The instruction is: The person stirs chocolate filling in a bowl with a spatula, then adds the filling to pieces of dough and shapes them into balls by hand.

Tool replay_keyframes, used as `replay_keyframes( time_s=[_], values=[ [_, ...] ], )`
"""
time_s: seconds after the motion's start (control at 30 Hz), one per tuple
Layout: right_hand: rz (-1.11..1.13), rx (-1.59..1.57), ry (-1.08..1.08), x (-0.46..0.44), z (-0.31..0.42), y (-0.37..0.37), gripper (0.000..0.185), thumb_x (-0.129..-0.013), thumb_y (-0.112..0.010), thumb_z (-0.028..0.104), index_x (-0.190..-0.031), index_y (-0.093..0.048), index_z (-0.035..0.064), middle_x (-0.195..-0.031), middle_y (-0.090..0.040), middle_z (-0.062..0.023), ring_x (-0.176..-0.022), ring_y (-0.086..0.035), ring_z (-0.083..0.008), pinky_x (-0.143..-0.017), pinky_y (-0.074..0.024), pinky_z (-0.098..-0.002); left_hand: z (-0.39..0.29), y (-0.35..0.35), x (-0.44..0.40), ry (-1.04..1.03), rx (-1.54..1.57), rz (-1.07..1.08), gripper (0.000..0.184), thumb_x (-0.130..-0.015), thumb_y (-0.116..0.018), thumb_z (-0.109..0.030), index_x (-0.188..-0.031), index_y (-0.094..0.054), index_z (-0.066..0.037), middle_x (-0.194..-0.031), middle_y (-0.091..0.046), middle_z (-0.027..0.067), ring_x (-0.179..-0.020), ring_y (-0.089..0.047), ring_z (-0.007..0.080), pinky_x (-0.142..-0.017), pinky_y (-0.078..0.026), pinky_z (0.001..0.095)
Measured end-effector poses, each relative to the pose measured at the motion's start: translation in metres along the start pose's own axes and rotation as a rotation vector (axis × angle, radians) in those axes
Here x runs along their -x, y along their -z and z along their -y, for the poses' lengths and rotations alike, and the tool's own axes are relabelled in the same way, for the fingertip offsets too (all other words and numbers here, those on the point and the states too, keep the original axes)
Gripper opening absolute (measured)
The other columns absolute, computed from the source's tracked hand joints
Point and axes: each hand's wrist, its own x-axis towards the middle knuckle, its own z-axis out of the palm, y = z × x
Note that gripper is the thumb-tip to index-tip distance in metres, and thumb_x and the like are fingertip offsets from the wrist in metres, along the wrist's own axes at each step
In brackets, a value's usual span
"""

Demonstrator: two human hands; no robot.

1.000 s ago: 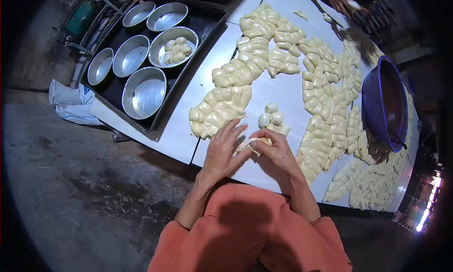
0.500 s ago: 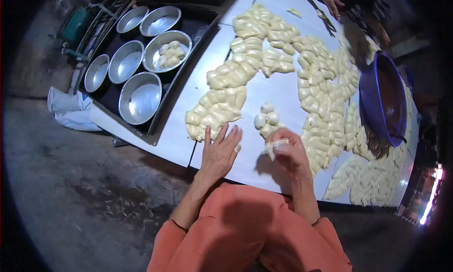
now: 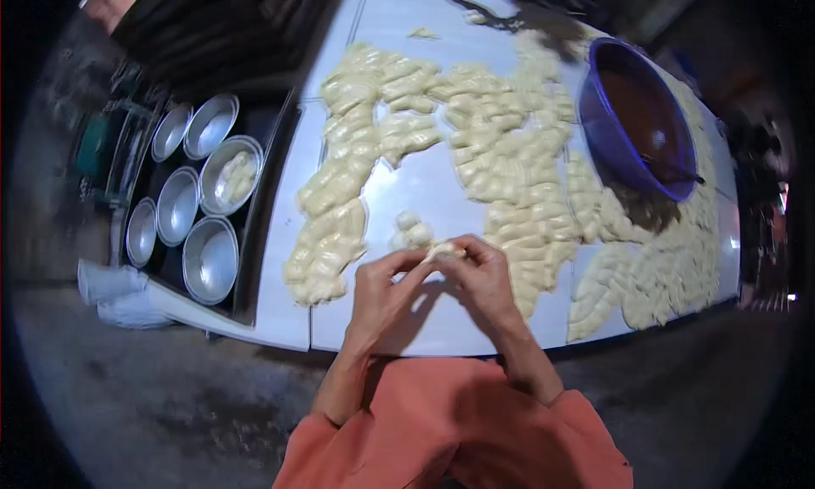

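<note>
Both hands meet over the near part of the white table. Between their fingertips is a small piece of pale dough [image 3: 443, 251]. My left hand [image 3: 384, 289] pinches its left side, and my right hand [image 3: 484, 281] closes on it from the right. Just behind my left fingers lies a small cluster of dough balls [image 3: 410, 230]. To the left stretches a long strip of scored dough [image 3: 331, 234]; a broader scored sheet [image 3: 526, 183] spreads to the right. Some of the cluster is hidden by my hands.
A dark tray [image 3: 255, 272] at the left carries several round metal tins [image 3: 210, 260], one tin [image 3: 232, 175] with dough balls inside. A purple basin [image 3: 603, 124] of brown contents stands at the right. More cut dough [image 3: 654, 277] covers the right end of the white table [image 3: 280, 328].
My left hand has come off the table beside the left dough strip and joined my right hand at the small dough piece. The view has turned, and the co-worker's hands are out of clear sight.
</note>
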Motion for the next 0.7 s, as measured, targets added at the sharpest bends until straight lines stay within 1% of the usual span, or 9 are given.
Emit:
replay_keyframes(
  time_s=[0.03,0.1,0.2,0.3,0.33,0.4,0.5,0.6,0.7],
  values=[
    [-0.132,0.202,0.395,-0.010,-0.024,0.008,0.025,-0.085,-0.075,0.015,-0.100,-0.068,-0.0028,-0.109,-0.065,-0.0076,-0.082,-0.063,-0.0135,-0.070,-0.0498,-0.0252,0.004,-0.006,-0.004,0.044,0.005,0.054,0.030,-0.089,-0.071,-0.012,-0.115,-0.069,0.002,-0.097,-0.074,0.0124,-0.088,-0.071,0.0174,-0.081,-0.054,0.0290],
    [-0.218,0.210,0.490,-0.012,-0.026,0.026,0.029,-0.083,-0.076,0.015,-0.105,-0.066,-0.0018,-0.110,-0.063,-0.0075,-0.087,-0.062,-0.0152,-0.077,-0.0496,-0.0282,0.028,-0.026,-0.015,0.064,0.329,0.144,0.051,-0.091,-0.070,-0.013,-0.137,-0.053,0.000,-0.122,-0.066,0.0171,-0.106,-0.066,0.0222,-0.087,-0.053,0.0303],
    [-0.258,0.091,0.397,-0.007,-0.016,0.055,0.034,-0.085,-0.076,0.015,-0.113,-0.062,0.0024,-0.104,-0.064,-0.0056,-0.095,-0.060,-0.0126,-0.083,-0.0489,-0.0282,-0.014,-0.062,-0.031,-0.358,0.005,0.035,0.084,-0.090,-0.070,-0.017,-0.154,-0.018,0.000,-0.151,-0.038,0.0230,-0.131,-0.049,0.0318,-0.100,-0.047,0.0383],
    [-0.187,-0.259,0.525,0.002,0.014,0.068,0.033,-0.090,-0.070,0.004,-0.120,-0.055,0.0014,-0.103,-0.064,-0.0055,-0.093,-0.062,-0.0120,-0.084,-0.0502,-0.0243,-0.026,-0.115,-0.060,-0.683,0.178,0.011,0.074,-0.096,-0.061,-0.038,-0.149,-0.032,0.005,-0.142,-0.048,0.0254,-0.127,-0.054,0.0339,-0.102,-0.046,0.0397],
    [-0.123,-0.510,0.464,0.010,0.028,0.074,0.029,-0.091,-0.068,0.004,-0.117,-0.056,0.0007,-0.102,-0.064,-0.0055,-0.092,-0.062,-0.0109,-0.082,-0.0504,-0.0229,-0.039,-0.139,-0.057,-0.614,0.291,0.100,0.095,-0.092,-0.048,-0.067,-0.146,-0.033,0.009,-0.135,-0.055,0.0237,-0.121,-0.058,0.0323,-0.102,-0.044,0.0429],
    [-0.062,-0.712,0.361,0.021,0.050,0.093,0.021,-0.093,-0.066,0.008,-0.111,-0.059,0.0002,-0.096,-0.065,-0.0035,-0.082,-0.063,-0.0082,-0.074,-0.0502,-0.0195,-0.039,-0.181,-0.070,-0.637,0.460,0.060,0.103,-0.083,-0.058,-0.071,-0.144,-0.036,0.009,-0.126,-0.062,0.0218,-0.111,-0.063,0.0285,-0.092,-0.051,0.0374],
    [-0.133,-0.795,0.360,0.020,0.069,0.131,0.018,-0.094,-0.066,0.013,-0.108,-0.062,0.0020,-0.091,-0.065,-0.0026,-0.077,-0.063,-0.0079,-0.075,-0.0508,-0.0208,-0.066,-0.228,-0.070,-0.368,0.816,0.267,0.103,-0.074,-0.075,-0.054,-0.145,-0.035,0.008,-0.131,-0.059,0.0215,-0.121,-0.057,0.0272,-0.103,-0.044,0.0359],
    [-0.039,-0.732,0.460,0.004,0.082,0.182,0.025,-0.095,-0.065,0.015,-0.116,-0.058,0.0038,-0.099,-0.065,-0.0040,-0.090,-0.063,-0.0096,-0.079,-0.0518,-0.0254,-0.050,-0.250,-0.084,-0.062,0.791,0.527,0.085,-0.086,-0.076,-0.031,-0.150,-0.031,0.003,-0.130,-0.059,0.0190,-0.115,-0.060,0.0225,-0.098,-0.047,0.0329],
    [-0.398,-0.336,0.660,-0.038,0.114,0.265,0.024,-0.091,-0.064,0.009,-0.113,-0.058,0.0012,-0.104,-0.066,-0.0060,-0.089,-0.064,-0.0100,-0.079,-0.0516,-0.0253,-0.056,-0.243,-0.091,-0.040,0.604,0.660,0.056,-0.094,-0.066,-0.011,-0.144,-0.043,0.000,-0.124,-0.063,0.0152,-0.106,-0.063,0.0175,-0.088,-0.052,0.0302]
  ],
)
